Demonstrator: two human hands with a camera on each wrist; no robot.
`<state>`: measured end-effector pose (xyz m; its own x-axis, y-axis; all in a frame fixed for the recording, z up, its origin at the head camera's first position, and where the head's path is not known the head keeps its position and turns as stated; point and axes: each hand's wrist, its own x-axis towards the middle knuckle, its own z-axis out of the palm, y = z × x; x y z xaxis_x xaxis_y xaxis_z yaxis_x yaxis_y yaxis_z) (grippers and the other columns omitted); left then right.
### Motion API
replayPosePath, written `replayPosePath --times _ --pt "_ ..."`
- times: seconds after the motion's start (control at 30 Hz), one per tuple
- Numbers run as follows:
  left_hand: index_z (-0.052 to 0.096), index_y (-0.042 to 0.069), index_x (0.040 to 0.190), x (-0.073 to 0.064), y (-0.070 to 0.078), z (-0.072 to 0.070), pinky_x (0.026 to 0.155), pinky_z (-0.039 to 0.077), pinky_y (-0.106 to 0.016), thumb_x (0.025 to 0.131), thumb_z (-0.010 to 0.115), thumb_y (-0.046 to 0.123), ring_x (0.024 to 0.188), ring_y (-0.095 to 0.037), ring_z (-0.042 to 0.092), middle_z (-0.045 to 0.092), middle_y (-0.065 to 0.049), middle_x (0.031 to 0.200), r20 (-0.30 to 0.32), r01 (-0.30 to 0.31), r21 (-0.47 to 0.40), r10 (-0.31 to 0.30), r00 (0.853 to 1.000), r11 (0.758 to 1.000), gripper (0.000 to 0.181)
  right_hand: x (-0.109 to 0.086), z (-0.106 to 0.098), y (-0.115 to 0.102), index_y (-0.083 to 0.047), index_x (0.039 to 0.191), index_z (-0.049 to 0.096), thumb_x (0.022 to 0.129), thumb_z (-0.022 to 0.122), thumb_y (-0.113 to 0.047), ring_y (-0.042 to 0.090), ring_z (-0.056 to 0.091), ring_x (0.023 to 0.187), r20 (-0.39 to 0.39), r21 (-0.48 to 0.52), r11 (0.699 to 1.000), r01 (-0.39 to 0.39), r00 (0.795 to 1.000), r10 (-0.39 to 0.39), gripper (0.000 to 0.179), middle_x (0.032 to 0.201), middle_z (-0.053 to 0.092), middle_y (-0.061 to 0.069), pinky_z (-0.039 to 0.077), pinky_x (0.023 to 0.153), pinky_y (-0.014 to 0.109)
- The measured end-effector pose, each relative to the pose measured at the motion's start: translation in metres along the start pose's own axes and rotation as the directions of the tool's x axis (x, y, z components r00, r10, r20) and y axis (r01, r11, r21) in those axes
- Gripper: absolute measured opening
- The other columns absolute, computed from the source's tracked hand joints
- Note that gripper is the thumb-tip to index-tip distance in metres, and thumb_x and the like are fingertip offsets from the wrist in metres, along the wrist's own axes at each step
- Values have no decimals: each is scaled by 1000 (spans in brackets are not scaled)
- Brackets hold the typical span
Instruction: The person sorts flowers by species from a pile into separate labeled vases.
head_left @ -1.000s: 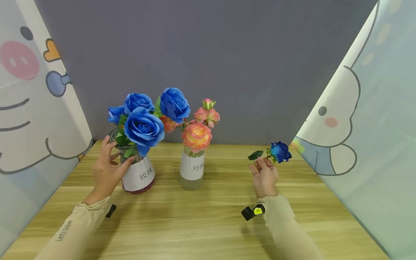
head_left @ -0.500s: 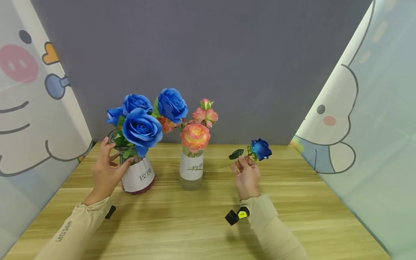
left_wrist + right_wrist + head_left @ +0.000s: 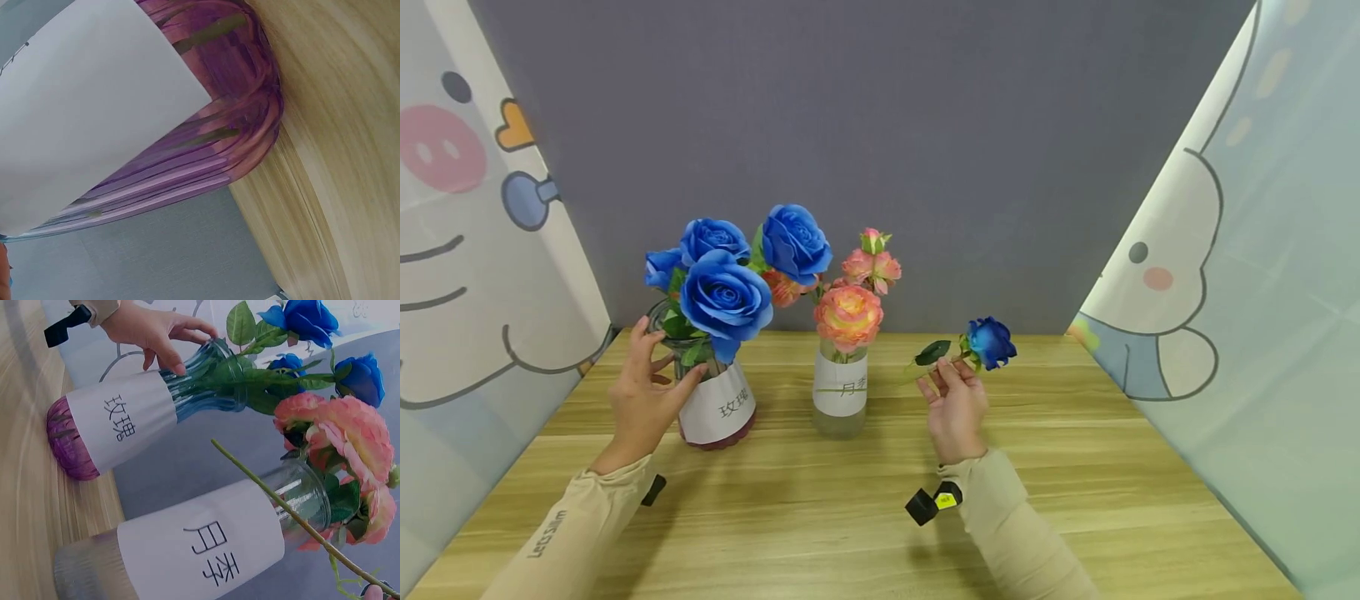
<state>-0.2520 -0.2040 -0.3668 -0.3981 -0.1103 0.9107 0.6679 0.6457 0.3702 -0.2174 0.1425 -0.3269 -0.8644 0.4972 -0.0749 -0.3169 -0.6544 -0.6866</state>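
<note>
On the left, my left hand [image 3: 651, 392] grips the neck of a flared glass vase [image 3: 718, 417] with a purple base and a white paper label. Several large blue roses [image 3: 726, 293] stand in it. Right of centre, my right hand [image 3: 957, 412] pinches the stem of a single blue rose [image 3: 991, 342], bloom to the right, above the table. Its thin green stem [image 3: 269, 494] reaches left, across the label of a clear vase [image 3: 840, 425] in the right wrist view. Pink-orange flowers [image 3: 848, 317] fill that clear vase. The purple base [image 3: 244, 125] dominates the left wrist view.
Both vases stand on a wood-grain table [image 3: 820, 533]. A dark grey panel [image 3: 910, 125] closes off the back. Printed cartoon panels, one at the left [image 3: 445, 275] and one at the right [image 3: 1285, 333], flank the table. A leaf [image 3: 932, 352] sits on the held stem.
My right hand has moved left with the blue rose, bringing its stem nearer the clear vase. My left hand stays at the flared vase's neck.
</note>
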Motion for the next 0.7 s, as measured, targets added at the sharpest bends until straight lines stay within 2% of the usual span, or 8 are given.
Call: replayPosePath --times 0.7 --pt "49 -8 120 -2 -2 1 72 37 2 85 56 62 73 -52 62 44 -26 141 -10 19 -1 -19 1000 1000 78 -20 20 26 -5 89 50 93 56 6 13 61 64 32 38 999 34 999 -35 14 77 60 3 54 53 27"
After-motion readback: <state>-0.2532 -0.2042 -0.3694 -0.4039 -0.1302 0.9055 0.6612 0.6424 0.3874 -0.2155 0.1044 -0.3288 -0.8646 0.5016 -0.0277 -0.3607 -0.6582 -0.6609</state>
